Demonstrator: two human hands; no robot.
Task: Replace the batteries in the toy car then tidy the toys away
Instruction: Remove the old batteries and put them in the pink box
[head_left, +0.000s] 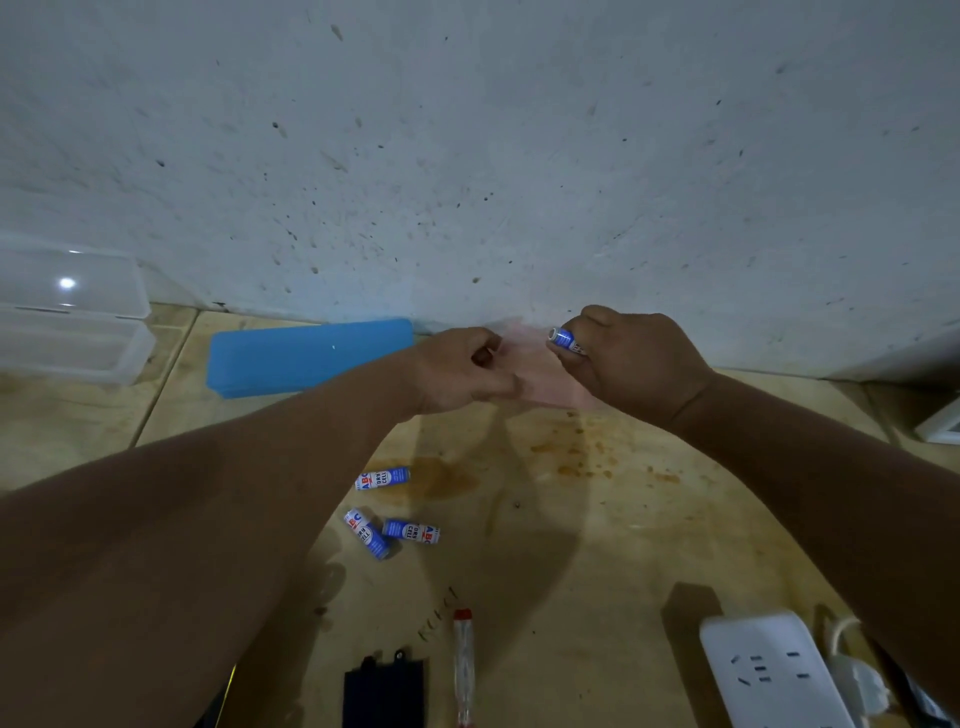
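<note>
We see both arms stretched out toward the foot of a speckled wall (467, 156), hands close together over a pale pink, blurred thing (540, 379) that we cannot identify; whether it is the toy car, we cannot tell. Our right hand (628, 364) pinches a blue battery (565, 340) in curled fingers, its metal end pointing left toward the other hand. Our left hand (462, 371) has its fingers curled, and it seems to grip the edge of the pink thing, though blur keeps us from being sure. On the tan floor (597, 519) nearer us lie three more blue batteries (383, 478), two of them touching at an angle. A blue lid (306, 356) lies flat against the wall to the left, with clear boxes (67, 312) stacked beyond it. Closest to us are a black cover (384, 691), a screwdriver (462, 665) with a clear handle, and a white power strip (769, 670) at the right.
</note>
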